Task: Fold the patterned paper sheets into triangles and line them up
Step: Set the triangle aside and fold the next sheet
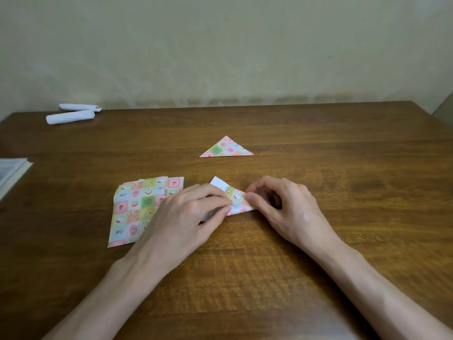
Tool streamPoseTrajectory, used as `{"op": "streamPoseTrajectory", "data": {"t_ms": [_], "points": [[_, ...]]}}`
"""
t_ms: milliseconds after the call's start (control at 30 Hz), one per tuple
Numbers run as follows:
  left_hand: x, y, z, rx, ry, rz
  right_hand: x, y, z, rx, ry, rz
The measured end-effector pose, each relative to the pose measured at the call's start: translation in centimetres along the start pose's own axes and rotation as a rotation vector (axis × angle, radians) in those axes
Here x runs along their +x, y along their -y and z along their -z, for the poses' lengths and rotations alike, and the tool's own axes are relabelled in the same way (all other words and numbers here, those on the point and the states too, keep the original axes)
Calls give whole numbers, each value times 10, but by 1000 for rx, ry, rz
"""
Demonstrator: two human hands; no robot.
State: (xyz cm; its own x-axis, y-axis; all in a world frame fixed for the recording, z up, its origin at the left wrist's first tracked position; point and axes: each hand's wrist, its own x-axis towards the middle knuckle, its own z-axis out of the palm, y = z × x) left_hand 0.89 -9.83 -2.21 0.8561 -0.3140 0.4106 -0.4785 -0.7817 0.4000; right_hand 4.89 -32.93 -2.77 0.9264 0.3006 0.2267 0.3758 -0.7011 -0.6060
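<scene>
A partly folded patterned sheet [236, 198] lies at the table's middle, with a white corner of its underside sticking up at the back. My left hand [186, 217] pinches its left part between thumb and fingers. My right hand [282, 207] pinches its right end with curled fingertips. One finished patterned triangle [226, 148] lies flat farther back. A stack of unfolded patterned sheets [137, 207] lies to the left, partly under my left hand.
Two rolled white paper pieces [72, 114] lie at the wooden table's [343, 168] far left corner. A white framed object [11, 171] pokes in at the left edge. A pale wall stands behind the table.
</scene>
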Motion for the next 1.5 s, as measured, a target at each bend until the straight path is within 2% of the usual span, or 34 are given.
{"op": "streamPoseTrajectory", "data": {"t_ms": [333,533,867,1100,1500], "points": [[0,0,0,76,52,-23,0,0,-2,2,-68,15],[-1,2,-3,137,27,-30,-2,-5,7,-7,27,100],[-1,3,-2,112,22,-37,-4,-8,4,-69,28,138],[-1,-3,0,131,79,-17,-7,-12,2,-107,-3,191],[-1,-4,-1,191,71,-33,-11,-11,0,-176,-92,264]]}}
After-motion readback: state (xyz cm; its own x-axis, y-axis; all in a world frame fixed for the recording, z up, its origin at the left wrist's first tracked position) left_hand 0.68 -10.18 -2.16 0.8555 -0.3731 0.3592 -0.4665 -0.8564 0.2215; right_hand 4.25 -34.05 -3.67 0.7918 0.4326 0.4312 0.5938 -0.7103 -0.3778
